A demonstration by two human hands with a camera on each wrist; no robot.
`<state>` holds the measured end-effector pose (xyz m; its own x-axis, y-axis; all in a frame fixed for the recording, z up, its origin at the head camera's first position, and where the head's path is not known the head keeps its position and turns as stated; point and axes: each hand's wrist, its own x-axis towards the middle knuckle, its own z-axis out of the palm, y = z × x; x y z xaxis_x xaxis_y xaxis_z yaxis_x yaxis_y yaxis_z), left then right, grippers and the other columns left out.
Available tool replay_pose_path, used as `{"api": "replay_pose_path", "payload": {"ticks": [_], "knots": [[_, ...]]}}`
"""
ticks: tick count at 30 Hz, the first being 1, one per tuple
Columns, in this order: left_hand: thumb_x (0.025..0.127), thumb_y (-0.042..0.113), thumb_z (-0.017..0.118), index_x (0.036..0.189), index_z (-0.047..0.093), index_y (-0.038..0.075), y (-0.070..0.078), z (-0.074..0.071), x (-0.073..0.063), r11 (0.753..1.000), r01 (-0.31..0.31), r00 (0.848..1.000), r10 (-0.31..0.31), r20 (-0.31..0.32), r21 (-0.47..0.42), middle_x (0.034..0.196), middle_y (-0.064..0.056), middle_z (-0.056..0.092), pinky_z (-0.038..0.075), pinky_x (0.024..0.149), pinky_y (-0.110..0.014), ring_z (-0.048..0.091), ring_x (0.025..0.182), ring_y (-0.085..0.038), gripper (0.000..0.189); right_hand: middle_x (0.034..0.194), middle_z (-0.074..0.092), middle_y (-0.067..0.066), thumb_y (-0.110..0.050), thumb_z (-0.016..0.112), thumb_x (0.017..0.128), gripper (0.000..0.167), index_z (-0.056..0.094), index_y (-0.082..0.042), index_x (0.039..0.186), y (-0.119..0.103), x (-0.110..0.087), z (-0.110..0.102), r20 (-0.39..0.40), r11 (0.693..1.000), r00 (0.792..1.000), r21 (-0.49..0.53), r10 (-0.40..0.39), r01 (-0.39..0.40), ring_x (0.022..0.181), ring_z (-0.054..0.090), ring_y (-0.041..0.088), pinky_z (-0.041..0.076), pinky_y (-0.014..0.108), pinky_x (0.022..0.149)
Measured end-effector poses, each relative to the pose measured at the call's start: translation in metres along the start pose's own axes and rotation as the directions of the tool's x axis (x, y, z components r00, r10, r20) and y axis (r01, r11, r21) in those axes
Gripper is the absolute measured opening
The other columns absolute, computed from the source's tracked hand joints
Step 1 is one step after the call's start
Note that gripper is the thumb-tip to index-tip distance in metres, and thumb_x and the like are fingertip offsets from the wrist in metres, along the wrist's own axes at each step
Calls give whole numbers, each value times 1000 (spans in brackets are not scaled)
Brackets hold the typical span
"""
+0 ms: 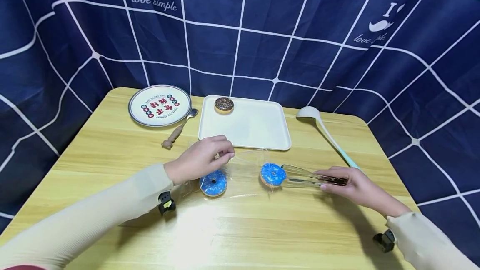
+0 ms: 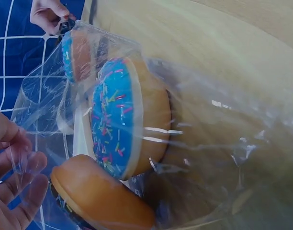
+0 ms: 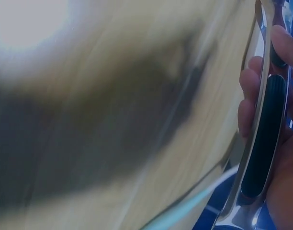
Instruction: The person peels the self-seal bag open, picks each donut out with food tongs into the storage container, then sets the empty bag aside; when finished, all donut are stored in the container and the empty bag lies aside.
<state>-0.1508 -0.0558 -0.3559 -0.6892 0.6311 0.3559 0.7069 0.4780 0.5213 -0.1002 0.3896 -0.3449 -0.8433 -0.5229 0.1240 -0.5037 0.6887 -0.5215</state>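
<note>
My left hand (image 1: 202,158) pinches the edge of a clear plastic bag (image 1: 241,180) lying on the table. Inside the bag, below this hand, is a blue-iced doughnut (image 1: 217,188) with sprinkles. The left wrist view also shows a dark-iced doughnut (image 2: 101,194) tipped beside it in the bag, hidden under the hand in the head view. My right hand (image 1: 361,191) grips metal tongs (image 1: 333,179) by their dark handles. Between the tong tips is another blue-iced doughnut (image 1: 273,173), at the right end of the bag, by its mouth.
Behind the bag is a white tray (image 1: 255,124) with a chocolate-iced doughnut (image 1: 224,104) on it. A printed plate (image 1: 140,113) and a spoon (image 1: 176,132) with a brown handle lie at the left. To the right, a ladle (image 1: 318,120) lies near the right hand. A blue curtain (image 1: 213,45) hangs behind.
</note>
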Motion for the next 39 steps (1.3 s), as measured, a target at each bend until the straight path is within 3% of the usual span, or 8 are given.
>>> {"api": "replay_pose_path", "payload": {"ticks": [8, 15, 18, 21, 24, 30, 32, 39], "knots": [[105, 19, 62, 101, 75, 13, 0, -2, -1, 1000, 2, 1000, -2, 2, -15, 97, 5, 69, 55, 75, -25, 59, 82, -6, 15, 109, 76, -14, -1, 82, 87, 35, 76, -2, 121, 17, -5, -17, -94, 995, 990, 2, 101, -101, 91, 64, -9, 52, 10, 72], [105, 19, 63, 99, 74, 16, 0, -4, -1, 1000, 4, 1000, -4, 0, -13, 95, 5, 68, 53, 72, -23, 57, 79, -6, 13, 120, 76, 21, -13, 81, 92, 36, 75, -6, 127, 27, 28, -24, -153, 976, 969, -66, 195, -207, 96, 57, -18, 48, 5, 74], [105, 19, 62, 100, 74, 16, 1, -4, -1, 1000, 11, 1000, -11, 9, -16, 95, 5, 68, 53, 72, -23, 57, 79, -5, 13, 129, 72, 24, -20, 78, 96, 37, 73, -7, 131, 27, 49, -25, -152, 970, 963, -71, 222, -234, 87, 55, -15, 45, 6, 70], [106, 19, 62, 101, 74, 15, 0, -2, -1, 1000, 7, 1000, -7, 13, -18, 96, 5, 68, 53, 72, -23, 57, 79, -5, 14, 130, 71, 26, -23, 76, 98, 39, 72, -5, 132, 26, 71, -25, -161, 965, 958, -72, 237, -251, 76, 53, -4, 43, 13, 63], [106, 19, 62, 102, 75, 13, -1, -2, 0, 1000, 2, 1000, -2, 13, -17, 96, 5, 68, 53, 73, -23, 57, 79, -6, 14, 124, 74, 24, -22, 76, 97, 38, 73, -3, 129, 25, 94, -25, -203, 964, 952, -89, 229, -251, 70, 52, 1, 42, 16, 60], [106, 19, 62, 102, 75, 12, -1, -4, 1, 1000, 6, 1000, -6, 17, -15, 95, 5, 67, 52, 72, -24, 56, 79, -7, 15, 80, 67, 15, -21, 77, 96, 40, 72, -2, 131, 24, 132, -17, -227, 955, 938, -80, 261, -285, 56, 44, 1, 39, 22, 52], [106, 19, 62, 102, 75, 13, -1, -4, 1, 1000, 6, 1000, -5, 18, -16, 95, 5, 67, 52, 71, -24, 56, 78, -7, 15, 80, 67, 16, -19, 77, 96, 40, 71, -1, 131, 25, 141, -11, -226, 953, 936, -76, 269, -292, 58, 46, 5, 39, 22, 54], [106, 19, 61, 102, 74, 14, -3, -2, 0, 1000, 7, 1000, -6, 21, -17, 96, 5, 67, 52, 72, -23, 56, 78, -6, 15, 117, 75, 27, -13, 75, 96, 35, 72, 5, 126, 33, 165, 14, -242, 956, 933, -60, 265, -287, 95, 62, 32, 43, 23, 78]]}}
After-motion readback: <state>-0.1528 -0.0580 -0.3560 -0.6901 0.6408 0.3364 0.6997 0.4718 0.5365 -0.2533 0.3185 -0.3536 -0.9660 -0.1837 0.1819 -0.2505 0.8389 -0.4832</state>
